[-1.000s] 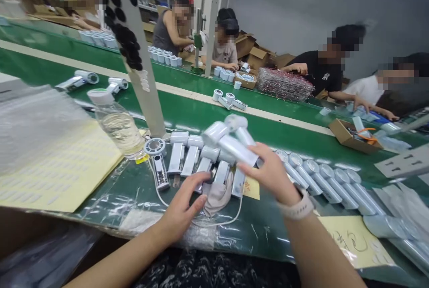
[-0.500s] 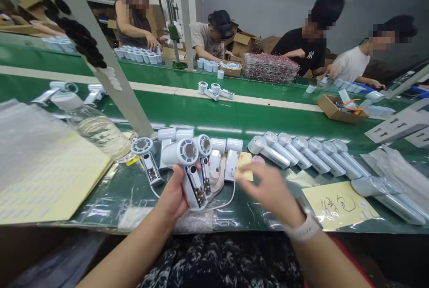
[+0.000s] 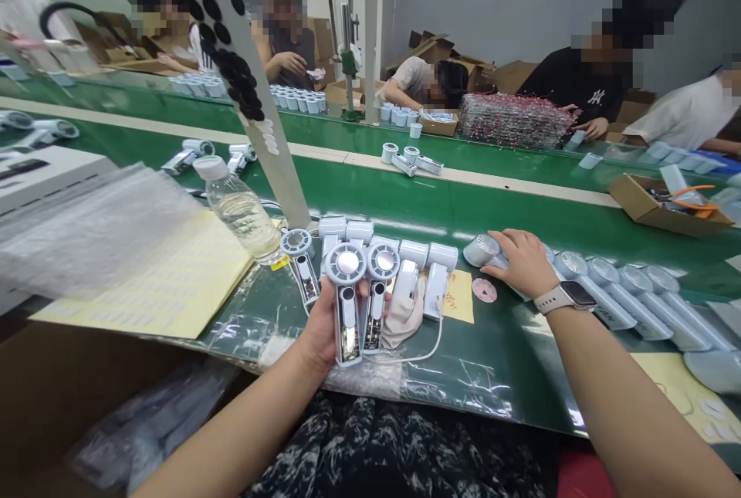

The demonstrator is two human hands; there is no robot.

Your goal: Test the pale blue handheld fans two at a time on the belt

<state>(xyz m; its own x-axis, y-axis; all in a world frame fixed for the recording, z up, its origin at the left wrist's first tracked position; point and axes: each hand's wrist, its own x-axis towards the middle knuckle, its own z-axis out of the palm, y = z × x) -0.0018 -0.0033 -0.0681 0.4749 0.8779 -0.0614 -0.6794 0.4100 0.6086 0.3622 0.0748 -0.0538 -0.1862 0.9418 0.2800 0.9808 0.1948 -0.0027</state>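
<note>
My left hand [image 3: 321, 328] is closed round the handles of two light-blue handheld fans, a nearer fan [image 3: 347, 313] and a second fan [image 3: 373, 320] beside it. Both are upright, their handles open with circuit parts showing. My right hand [image 3: 524, 262] is closed over the left end of a row of fans in clear wrap, its fingers on a wrapped fan [image 3: 482, 249]; part of that fan is hidden under the hand. Just beyond my left hand stand another open fan [image 3: 301, 270] and several more bodies, one with a white cable [image 3: 438, 336].
A water bottle [image 3: 240, 212] stands by the slanted post [image 3: 283, 166]. Plastic bags [image 3: 116, 228] lie on yellow sheets at left. Across the green conveyor [image 3: 370, 197], co-workers handle cups beside a wire bundle [image 3: 515, 121]. A cardboard box [image 3: 654, 204] sits at right.
My right hand has moved right from beside the standing fans onto the wrapped row. My left hand has turned the held fans so their round ends face me. The view has swung left.
</note>
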